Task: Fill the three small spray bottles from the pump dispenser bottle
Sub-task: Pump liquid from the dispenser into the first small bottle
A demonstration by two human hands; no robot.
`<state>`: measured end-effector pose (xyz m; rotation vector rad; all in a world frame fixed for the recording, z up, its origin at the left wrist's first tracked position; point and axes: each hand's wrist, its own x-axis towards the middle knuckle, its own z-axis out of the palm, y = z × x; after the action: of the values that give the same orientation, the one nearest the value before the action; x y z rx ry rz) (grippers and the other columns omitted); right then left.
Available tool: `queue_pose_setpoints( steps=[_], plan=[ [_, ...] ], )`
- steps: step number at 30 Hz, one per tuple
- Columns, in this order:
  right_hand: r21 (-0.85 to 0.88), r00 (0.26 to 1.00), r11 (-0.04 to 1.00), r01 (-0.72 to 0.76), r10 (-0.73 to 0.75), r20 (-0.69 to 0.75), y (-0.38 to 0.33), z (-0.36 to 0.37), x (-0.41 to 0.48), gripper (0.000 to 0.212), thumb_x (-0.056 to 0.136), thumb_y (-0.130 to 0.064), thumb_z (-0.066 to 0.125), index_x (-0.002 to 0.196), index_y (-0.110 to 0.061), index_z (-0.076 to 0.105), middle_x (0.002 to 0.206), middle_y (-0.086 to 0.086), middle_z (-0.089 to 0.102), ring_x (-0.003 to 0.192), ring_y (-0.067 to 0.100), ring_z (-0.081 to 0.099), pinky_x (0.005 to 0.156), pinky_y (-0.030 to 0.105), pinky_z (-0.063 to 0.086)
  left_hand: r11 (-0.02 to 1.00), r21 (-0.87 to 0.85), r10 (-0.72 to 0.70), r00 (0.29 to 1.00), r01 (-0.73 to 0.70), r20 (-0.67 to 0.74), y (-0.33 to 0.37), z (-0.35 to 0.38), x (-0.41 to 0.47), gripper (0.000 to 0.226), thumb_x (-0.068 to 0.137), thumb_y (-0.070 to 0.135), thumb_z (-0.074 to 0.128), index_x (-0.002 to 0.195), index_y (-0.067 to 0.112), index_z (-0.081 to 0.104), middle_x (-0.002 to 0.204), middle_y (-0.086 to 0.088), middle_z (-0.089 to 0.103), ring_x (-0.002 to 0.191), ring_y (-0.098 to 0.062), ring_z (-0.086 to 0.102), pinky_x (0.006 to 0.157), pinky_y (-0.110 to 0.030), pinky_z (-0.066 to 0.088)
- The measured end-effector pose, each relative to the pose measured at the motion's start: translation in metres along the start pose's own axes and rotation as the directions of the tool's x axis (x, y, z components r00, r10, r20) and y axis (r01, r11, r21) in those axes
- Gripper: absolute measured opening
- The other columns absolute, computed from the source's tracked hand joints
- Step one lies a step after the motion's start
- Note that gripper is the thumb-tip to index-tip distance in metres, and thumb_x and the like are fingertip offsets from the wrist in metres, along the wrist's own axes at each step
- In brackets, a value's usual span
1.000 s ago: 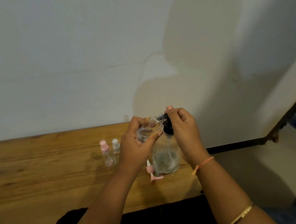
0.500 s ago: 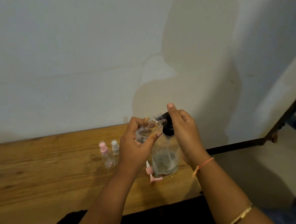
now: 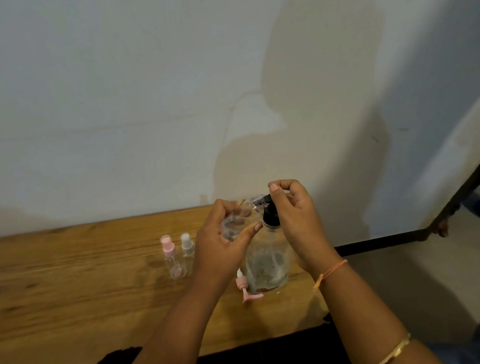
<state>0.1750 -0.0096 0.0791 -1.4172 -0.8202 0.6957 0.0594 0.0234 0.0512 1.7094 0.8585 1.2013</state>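
Left hand (image 3: 224, 248) and right hand (image 3: 298, 220) meet above the right half of a wooden table (image 3: 67, 286) that stands against a pale wall (image 3: 108, 106). At far left of the group, a pink-capped spray bottle (image 3: 171, 259) and, just beside it to the right, a white-capped spray bottle (image 3: 187, 248) stand upright on the table, both closed and apart from the hands. Next, the left hand curls its fingers and thumb round the third small bottle (image 3: 255, 202), which is clear, uncapped and tipped on its side so that its open neck points right and meets the spout of the pump head (image 3: 269, 214). Below the left hand, a loose pink spray head (image 3: 246, 288) lies on the table, just beside the base of the pump dispenser bottle (image 3: 267, 264). That bottle, clear and upright, stands on the table between the two wrists, near the right-hand end of the table; how much liquid it holds cannot be told. The right hand is bent over the black pump head, fingers curled round it, one fingertip on top. An orange thread (image 3: 329, 271) circles the right wrist and a gold bangle (image 3: 393, 353) the forearm. Dark cloth (image 3: 265, 361) lies along the near edge
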Motion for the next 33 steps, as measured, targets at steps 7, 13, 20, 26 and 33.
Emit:
queue_pose_setpoints(
  steps=[7,13,20,26,33],
  plan=[
    [-0.001,0.999,0.999,-0.04,0.04,-0.035,-0.0026,0.0016,-0.0038,0.034,0.095,-0.041,0.044,0.092,-0.011,0.058,0.08,-0.001,0.06,0.071,0.007,0.055,0.055,0.012,0.044,1.0,-0.024,0.016,0.999,-0.017,-0.035,-0.0032,0.0009,0.0009,0.031,0.073,0.013,0.076,0.086,0.024,0.05,0.089,0.018,0.065,0.092,0.006,0.062,0.077,-0.009,0.049],
    [-0.021,1.0,0.999,-0.027,0.026,-0.013,-0.003,0.0036,-0.0022,0.035,0.096,-0.039,0.043,0.091,-0.008,0.058,0.081,0.004,0.057,0.073,0.012,0.052,0.063,0.025,0.043,1.0,-0.024,0.019,0.999,-0.02,-0.032,-0.0035,0.001,0.0016,0.032,0.074,0.011,0.076,0.086,0.025,0.049,0.092,0.015,0.064,0.09,0.008,0.062,0.073,-0.006,0.048],
    [-0.006,1.0,1.0,0.001,-0.001,-0.004,-0.0003,0.0022,0.0021,0.011,0.097,-0.025,0.046,0.093,-0.018,0.054,0.085,0.001,0.059,0.075,0.009,0.055,0.053,0.008,0.045,1.0,0.011,-0.006,1.0,0.006,-0.011,-0.0047,0.0006,-0.0005,0.034,0.075,0.012,0.076,0.085,0.03,0.049,0.087,0.023,0.061,0.085,0.017,0.058,0.065,-0.003,0.044],
    [0.027,1.0,1.0,-0.006,0.007,-0.026,-0.0011,0.0027,-0.002,0.026,0.094,-0.037,0.047,0.09,-0.013,0.057,0.079,-0.004,0.06,0.07,0.005,0.055,0.053,0.009,0.044,0.999,-0.046,-0.001,1.0,-0.001,-0.029,-0.0018,0.001,0.0009,0.032,0.074,0.007,0.075,0.085,0.022,0.05,0.092,0.015,0.063,0.087,0.014,0.061,0.07,-0.004,0.046],
    [-0.01,0.999,1.0,-0.03,0.03,-0.015,-0.0037,0.0035,-0.002,0.034,0.095,-0.04,0.044,0.088,-0.01,0.057,0.074,-0.003,0.058,0.067,0.006,0.053,0.052,0.012,0.043,0.999,-0.031,0.015,0.999,-0.016,-0.034,-0.004,0.0005,0.0008,0.031,0.074,0.011,0.075,0.085,0.023,0.05,0.093,0.018,0.063,0.093,0.013,0.06,0.073,-0.005,0.047]
  ],
)
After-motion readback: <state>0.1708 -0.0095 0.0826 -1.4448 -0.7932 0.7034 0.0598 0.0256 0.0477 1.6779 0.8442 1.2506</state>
